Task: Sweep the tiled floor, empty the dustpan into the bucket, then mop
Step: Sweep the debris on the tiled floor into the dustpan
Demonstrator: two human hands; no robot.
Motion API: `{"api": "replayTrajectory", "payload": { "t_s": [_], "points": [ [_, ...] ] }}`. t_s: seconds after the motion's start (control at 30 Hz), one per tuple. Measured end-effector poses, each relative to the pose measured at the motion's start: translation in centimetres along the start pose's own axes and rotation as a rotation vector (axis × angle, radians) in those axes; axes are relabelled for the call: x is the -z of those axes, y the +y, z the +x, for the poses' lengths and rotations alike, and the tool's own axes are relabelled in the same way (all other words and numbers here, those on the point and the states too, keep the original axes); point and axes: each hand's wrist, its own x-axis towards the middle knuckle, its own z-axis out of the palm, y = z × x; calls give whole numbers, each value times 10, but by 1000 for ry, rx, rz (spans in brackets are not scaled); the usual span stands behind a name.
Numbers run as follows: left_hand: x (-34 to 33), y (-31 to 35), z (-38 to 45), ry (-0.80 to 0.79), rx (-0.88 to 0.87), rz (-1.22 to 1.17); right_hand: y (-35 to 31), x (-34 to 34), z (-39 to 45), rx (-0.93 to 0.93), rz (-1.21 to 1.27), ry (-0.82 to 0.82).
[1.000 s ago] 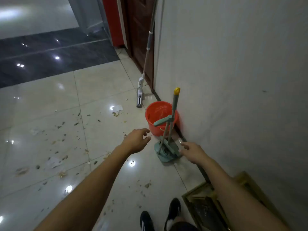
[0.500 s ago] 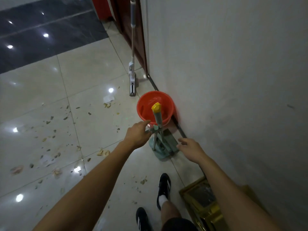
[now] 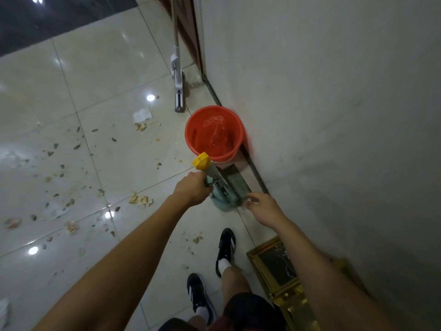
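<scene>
The left hand (image 3: 192, 187), open and reaching a second ago, now grips a green handle of the broom-and-dustpan set (image 3: 226, 187) standing beside the red bucket (image 3: 191, 137); the right hand (image 3: 260, 206), fingers relaxed, touches the dustpan's edge. Sweeping can begin; debris (image 3: 140, 199) remains scattered.

1. The orange bucket (image 3: 214, 133) stands by the wall, with a clear plastic bag inside.
2. The green dustpan (image 3: 226, 194) stands upright just in front of the bucket.
3. A yellow-capped handle (image 3: 202, 162) sticks up from the dustpan.
4. The white mop (image 3: 177, 77) leans near the wall behind the bucket.
5. Crumbs (image 3: 140, 199) lie scattered on the shiny tiled floor (image 3: 114, 91).
</scene>
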Motion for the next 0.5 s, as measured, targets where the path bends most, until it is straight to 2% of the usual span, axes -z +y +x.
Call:
{"api": "replayTrajectory", "payload": {
  "t_s": [0.23,0.33,0.5],
  "points": [
    [-27,-10,-25,-47,9,-44,4,-14,-17,24,6,37],
    [-43,-13,-52,-23,-26,-27,7,-24,-31,26,35,59],
    [-82,-34,-95,1,16,7,17,-56,-66,37,55,71]
  ]
}}
